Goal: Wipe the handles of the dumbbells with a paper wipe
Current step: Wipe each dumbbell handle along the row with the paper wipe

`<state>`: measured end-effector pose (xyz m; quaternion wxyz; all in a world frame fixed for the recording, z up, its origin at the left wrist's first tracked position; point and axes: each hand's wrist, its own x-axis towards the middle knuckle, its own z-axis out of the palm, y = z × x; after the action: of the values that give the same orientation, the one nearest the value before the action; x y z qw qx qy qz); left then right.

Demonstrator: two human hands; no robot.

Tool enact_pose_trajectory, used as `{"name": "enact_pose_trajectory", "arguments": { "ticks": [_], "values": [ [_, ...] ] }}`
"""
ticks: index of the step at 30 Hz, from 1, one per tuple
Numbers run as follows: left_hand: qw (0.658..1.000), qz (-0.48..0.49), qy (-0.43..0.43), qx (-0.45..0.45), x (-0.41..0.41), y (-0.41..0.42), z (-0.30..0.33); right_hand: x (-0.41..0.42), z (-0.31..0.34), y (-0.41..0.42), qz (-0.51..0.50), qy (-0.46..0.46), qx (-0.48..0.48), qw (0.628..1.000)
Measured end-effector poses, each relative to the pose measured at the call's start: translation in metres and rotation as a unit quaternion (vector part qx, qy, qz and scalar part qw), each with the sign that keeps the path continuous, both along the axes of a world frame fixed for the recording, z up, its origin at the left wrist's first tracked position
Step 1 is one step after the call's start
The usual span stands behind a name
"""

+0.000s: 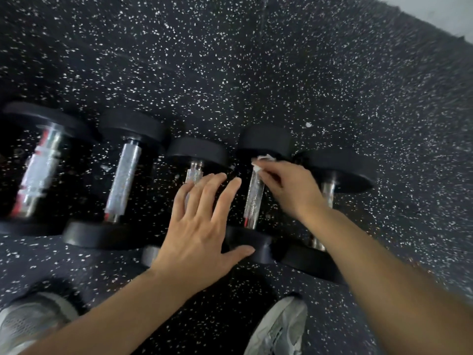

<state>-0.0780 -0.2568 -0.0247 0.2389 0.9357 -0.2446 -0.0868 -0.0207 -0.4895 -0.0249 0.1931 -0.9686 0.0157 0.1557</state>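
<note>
five dumbbells lie in a row on a speckled rubber floor. the right hand pinches a crumpled white paper wipe at the far end of the fourth dumbbell's handle. just to its left, the left hand hovers open, fingers spread. which handles are already wiped cannot be told. the handles are knurled, shiny metal.

Black rubber floor flecked with white; 5 dumbbells lie on it side by side in a row, with 2 grey shoes just beside them.
</note>
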Motion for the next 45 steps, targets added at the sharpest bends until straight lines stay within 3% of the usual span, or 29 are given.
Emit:
{"name": "enact_pose_trajectory", "arguments": {
  "ticks": [4, 8, 10, 13, 16, 20, 24, 28, 30, 32, 34, 37, 45],
  "values": [
    [1.000, 0.014, 0.021, 0.008, 0.001, 0.001, -0.006, -0.012, -0.007, -0.002, 0.068, -0.007, 0.072, 0.995],
    [1.000, 0.016, 0.020, 0.001, 0.000, 0.001, -0.007, -0.033, 0.000, -0.002, 0.185, 0.129, 0.076, 0.971],
    [0.999, 0.024, 0.022, -0.005, 0.000, 0.001, -0.007, -0.035, 0.006, -0.001, 0.193, 0.179, 0.093, 0.960],
    [0.999, 0.028, 0.022, -0.005, 0.000, 0.002, -0.007, -0.020, 0.015, -0.005, 0.097, 0.110, 0.128, 0.981],
    [0.999, 0.030, 0.027, -0.006, 0.000, 0.001, -0.006, -0.007, 0.007, -0.013, 0.040, -0.005, 0.064, 0.997],
    [0.999, 0.026, 0.038, 0.003, 0.001, 0.001, -0.006, -0.013, -0.008, -0.009, 0.064, 0.011, 0.077, 0.995],
    [0.999, 0.024, 0.044, 0.003, 0.001, 0.001, -0.007, -0.025, 0.004, -0.001, 0.143, 0.116, 0.091, 0.979],
    [0.999, 0.023, 0.039, -0.001, 0.002, 0.001, -0.008, -0.025, 0.015, 0.004, 0.159, 0.247, 0.102, 0.951],
    [0.999, 0.024, 0.041, -0.002, 0.002, 0.002, -0.008, -0.013, 0.020, 0.002, 0.102, 0.225, 0.123, 0.961],
    [0.999, 0.023, 0.043, -0.003, 0.002, 0.002, -0.008, -0.001, 0.018, -0.005, 0.039, 0.127, 0.117, 0.984],
    [0.999, 0.020, 0.045, -0.002, 0.002, 0.002, -0.009, 0.003, 0.008, -0.011, 0.028, 0.037, 0.064, 0.997],
    [0.999, 0.018, 0.048, -0.002, 0.002, 0.003, -0.009, -0.007, -0.004, -0.007, 0.058, -0.012, 0.060, 0.996],
    [0.999, 0.019, 0.043, -0.008, 0.002, 0.002, -0.010, -0.032, 0.011, 0.004, 0.245, 0.117, 0.039, 0.962]
  ]
}}
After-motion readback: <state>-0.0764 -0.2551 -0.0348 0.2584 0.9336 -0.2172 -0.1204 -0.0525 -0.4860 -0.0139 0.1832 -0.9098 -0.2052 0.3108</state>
